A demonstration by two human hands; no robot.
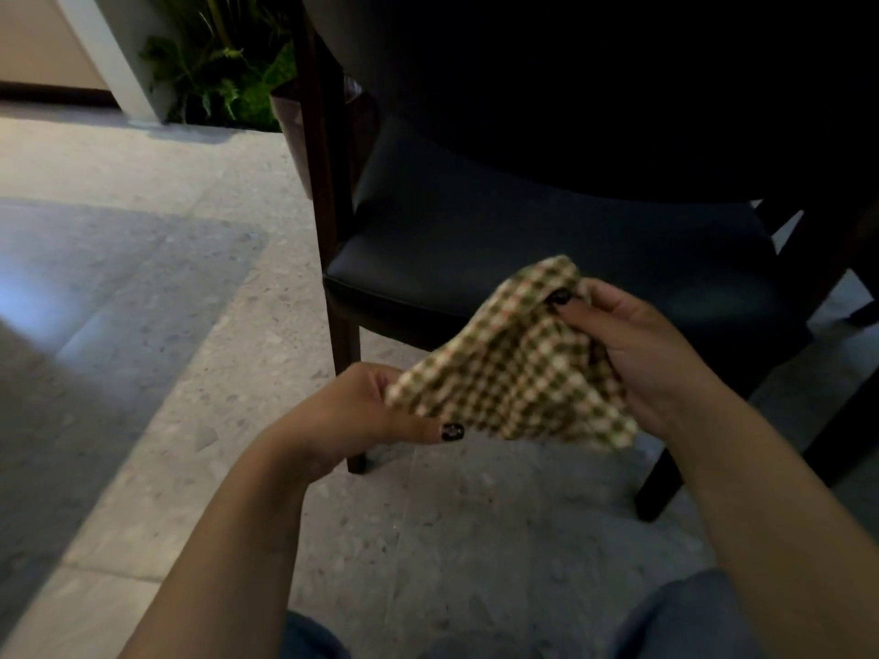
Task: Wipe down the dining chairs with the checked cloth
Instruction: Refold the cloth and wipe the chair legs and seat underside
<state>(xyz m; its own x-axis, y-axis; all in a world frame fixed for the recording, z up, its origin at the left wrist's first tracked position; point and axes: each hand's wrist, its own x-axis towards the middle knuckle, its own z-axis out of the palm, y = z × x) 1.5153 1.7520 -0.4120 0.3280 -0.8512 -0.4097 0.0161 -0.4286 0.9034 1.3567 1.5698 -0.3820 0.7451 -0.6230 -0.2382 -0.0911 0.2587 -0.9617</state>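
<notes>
The checked cloth (513, 363), green and cream, hangs stretched between both hands in front of the chair. My left hand (366, 411) pinches its lower left corner. My right hand (632, 344) grips its upper right edge, thumb on top. Behind the cloth stands a dining chair (475, 240) with a dark padded seat and dark wooden legs; its backrest is lost in shadow at the upper right. The cloth is held just above the seat's front edge and does not touch it.
Speckled stone floor (142, 325) spreads to the left and below. A potted green plant (223, 64) stands at the back left beside a pale wall corner. My knees in blue jeans (685, 620) show at the bottom. A second dark leg (666, 482) stands at the right.
</notes>
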